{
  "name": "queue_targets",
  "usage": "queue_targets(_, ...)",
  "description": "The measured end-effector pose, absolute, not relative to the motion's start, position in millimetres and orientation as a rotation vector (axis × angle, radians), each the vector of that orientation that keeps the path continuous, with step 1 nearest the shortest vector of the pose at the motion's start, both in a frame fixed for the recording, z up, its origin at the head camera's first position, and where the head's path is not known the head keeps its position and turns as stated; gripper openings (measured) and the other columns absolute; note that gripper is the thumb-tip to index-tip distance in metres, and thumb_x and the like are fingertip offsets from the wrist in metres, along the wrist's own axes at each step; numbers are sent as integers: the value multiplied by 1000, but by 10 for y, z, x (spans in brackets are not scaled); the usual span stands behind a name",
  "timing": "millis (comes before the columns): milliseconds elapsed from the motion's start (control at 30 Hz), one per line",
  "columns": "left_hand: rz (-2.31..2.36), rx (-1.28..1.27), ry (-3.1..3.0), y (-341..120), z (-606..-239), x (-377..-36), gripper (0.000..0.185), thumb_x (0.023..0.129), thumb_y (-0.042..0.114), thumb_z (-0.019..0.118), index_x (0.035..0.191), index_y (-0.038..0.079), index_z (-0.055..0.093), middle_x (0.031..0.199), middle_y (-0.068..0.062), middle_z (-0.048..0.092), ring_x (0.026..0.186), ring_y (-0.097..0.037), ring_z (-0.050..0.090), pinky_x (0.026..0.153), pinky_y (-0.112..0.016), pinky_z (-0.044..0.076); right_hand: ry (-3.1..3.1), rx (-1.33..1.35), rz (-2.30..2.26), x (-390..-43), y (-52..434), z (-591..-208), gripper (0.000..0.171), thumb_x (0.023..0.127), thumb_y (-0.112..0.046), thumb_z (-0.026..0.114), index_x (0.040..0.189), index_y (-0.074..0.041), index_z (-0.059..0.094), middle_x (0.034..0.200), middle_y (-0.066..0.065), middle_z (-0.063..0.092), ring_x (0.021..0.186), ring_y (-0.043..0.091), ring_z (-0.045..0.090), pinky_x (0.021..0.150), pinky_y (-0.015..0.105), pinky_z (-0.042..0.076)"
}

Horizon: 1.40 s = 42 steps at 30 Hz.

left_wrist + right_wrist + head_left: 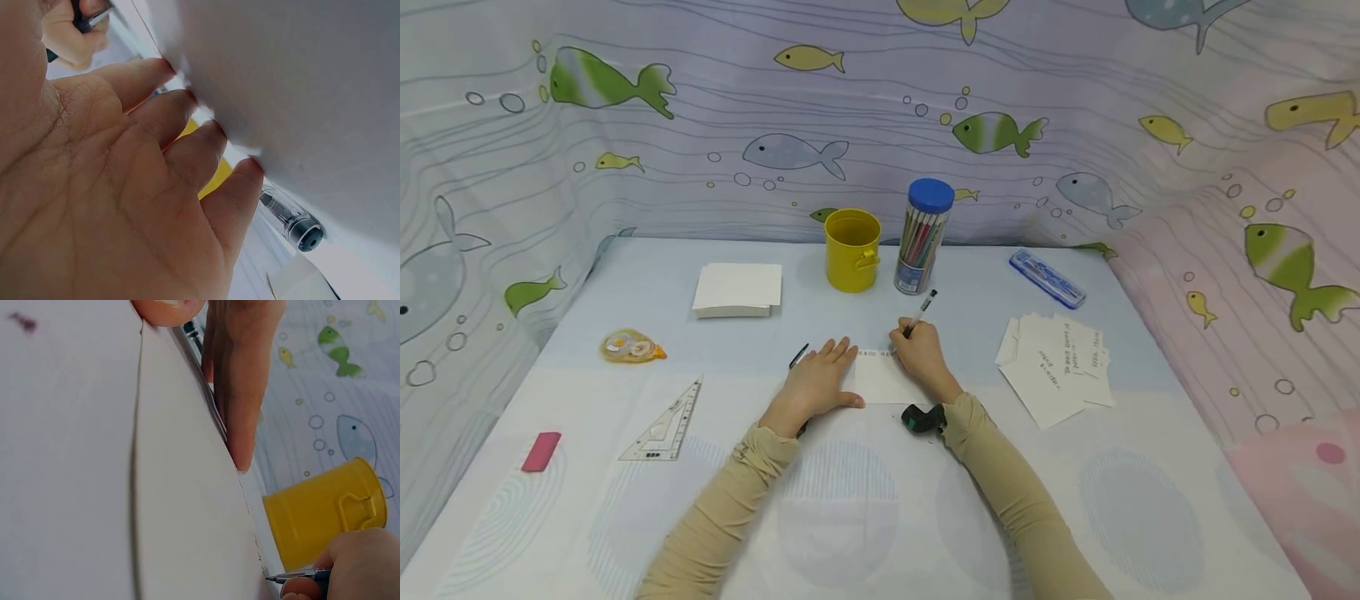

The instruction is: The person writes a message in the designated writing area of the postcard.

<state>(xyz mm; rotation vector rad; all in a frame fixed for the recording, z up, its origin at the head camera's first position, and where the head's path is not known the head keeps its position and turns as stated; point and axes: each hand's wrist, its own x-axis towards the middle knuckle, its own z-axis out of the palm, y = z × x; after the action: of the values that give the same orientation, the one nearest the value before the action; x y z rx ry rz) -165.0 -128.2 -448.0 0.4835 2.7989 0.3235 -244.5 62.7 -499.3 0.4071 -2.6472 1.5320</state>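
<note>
A small white card (886, 379) lies on the table in front of me. My left hand (817, 381) lies flat with straight fingers (187, 134) pressing the card's left edge. My right hand (919, 354) grips a black pen (921, 313) with its tip at the card's top right corner (270, 579), where a line of small writing runs along the edge. Another pen (291, 220) lies on the table just beyond my left fingertips.
A yellow cup (853, 249) and a blue-lidded pencil jar (922, 237) stand behind the card. Written cards (1060, 364) lie fanned at right, near a blue case (1047, 278). A blank card stack (737, 289), correction tape (632, 347), set square (666, 415) and pink eraser (541, 451) sit at left.
</note>
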Motion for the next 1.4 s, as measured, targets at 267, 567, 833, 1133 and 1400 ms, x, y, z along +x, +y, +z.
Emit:
queue_targets(267,292,509,2817,-1281,-4472,-1665,93,82,54,68,151,3,32,159,-17,25,147,-37,25,117,-54,30,-2670,382,1490,-2477,625,-4996,41,88,-7,48,56,-16,24,50,-7,17,47,10,10,44,22,11)
queue_targets(567,283,513,2814,-1285,-4459,-1671,92,82,54,67,151,3,32,159,-17,25,147,-36,25,117,-53,30,-2701,385,1486,-2478,618,-4971,40,87,-6,49,55,-15,28,49,-6,21,45,9,13,42,21,12)
queue_targets(833,314,486,2805,-1289,-4467,-1659,92,82,52,69,151,3,31,159,-16,25,147,-37,24,117,-54,28,-2469,304,1795,-2474,642,-5009,38,87,-3,45,56,-14,26,44,-9,24,37,5,24,37,19,20)
queue_targets(1133,280,500,2806,-1289,-4468,-1660,92,82,54,67,151,4,31,159,-16,24,147,-36,25,117,-53,29,-2564,258,1686,-2460,658,-5002,38,87,-5,48,55,-14,29,44,-9,26,39,5,21,38,19,17)
queue_targets(1400,277,511,2807,-1287,-4471,-1657,92,83,54,67,151,3,32,159,-17,25,147,-37,26,116,-54,31,-2542,328,1682,-2440,647,-4995,40,87,-1,49,56,-13,28,43,-9,24,35,-3,19,39,19,17)
